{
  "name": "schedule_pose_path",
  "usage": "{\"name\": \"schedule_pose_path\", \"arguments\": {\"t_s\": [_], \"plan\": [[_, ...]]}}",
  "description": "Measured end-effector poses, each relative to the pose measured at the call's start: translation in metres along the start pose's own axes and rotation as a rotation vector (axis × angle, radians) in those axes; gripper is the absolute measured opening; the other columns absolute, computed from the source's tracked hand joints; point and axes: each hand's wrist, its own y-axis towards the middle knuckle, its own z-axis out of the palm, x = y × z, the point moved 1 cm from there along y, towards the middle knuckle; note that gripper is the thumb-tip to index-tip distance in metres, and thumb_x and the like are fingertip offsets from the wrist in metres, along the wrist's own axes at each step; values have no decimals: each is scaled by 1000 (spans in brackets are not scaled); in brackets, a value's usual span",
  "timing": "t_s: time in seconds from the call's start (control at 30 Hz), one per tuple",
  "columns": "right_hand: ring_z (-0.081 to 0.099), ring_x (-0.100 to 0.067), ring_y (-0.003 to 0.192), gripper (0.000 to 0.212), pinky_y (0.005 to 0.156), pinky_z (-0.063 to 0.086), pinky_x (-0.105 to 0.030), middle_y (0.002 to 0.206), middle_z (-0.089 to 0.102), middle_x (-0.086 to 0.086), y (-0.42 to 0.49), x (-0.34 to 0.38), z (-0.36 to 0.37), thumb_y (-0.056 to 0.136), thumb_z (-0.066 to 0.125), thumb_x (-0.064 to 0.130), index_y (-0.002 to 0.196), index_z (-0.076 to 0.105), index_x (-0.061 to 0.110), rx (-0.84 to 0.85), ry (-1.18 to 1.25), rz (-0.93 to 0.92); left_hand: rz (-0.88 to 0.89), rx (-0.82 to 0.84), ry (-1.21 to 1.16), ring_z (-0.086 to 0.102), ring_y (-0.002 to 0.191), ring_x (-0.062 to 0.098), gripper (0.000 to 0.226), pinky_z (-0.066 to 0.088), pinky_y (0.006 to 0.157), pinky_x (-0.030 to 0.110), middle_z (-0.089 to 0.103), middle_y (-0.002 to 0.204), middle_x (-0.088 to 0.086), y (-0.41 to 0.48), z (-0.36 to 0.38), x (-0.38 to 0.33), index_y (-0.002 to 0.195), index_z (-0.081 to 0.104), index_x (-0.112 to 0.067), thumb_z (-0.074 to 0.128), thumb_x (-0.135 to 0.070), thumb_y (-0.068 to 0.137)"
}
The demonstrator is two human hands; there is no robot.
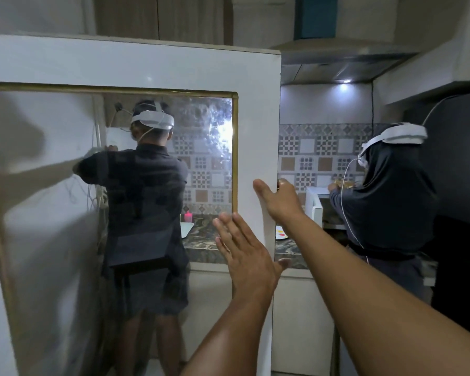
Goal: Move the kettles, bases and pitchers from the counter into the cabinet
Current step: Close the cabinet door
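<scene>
Door [258,109] of a white cabinet, swung open, fills most of the view; its glass pane [92,185] is edged with a gold strip, and through it a person [144,202] in a dark shirt and a white head strap shows from behind at a dark marbled counter [285,253]. A second person [391,202] in dark clothes stands to the right by a white microwave [316,202], below a lit hood [345,63] and a patterned tile wall [318,150]. The right hand [278,199] grips the door's free edge, thumb on the front face and fingers curled round behind. The left hand [244,256] is spread flat, fingers together, at the door's frame near the glass; whether it touches is unclear. Kettles, bases and pitchers cannot be made out anywhere here.
</scene>
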Motion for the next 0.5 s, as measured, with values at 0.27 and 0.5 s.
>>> {"name": "schedule_pose_path", "arguments": {"t_s": [0.27,0.5], "plan": [[60,-35,116,62,100,48,-49,127,64,-11,-24,-1,-13,87,60,58,129,52,13,30,-1,-23,-60,-40,43,-28,144,42,146,-3,119,53,-27,156,29,-25,-19,-8,145,-27,0,61,-82,62],[58,-41,113,59,93,46,-46,125,63,-17,-91,17,-40,92,53,57,129,44,11,51,-42,-118,-173,33,-11,-33,145,34,141,-1,121,47,-37,156,18,-80,-77,-34,149,-27,-2,67,-70,69]]}}
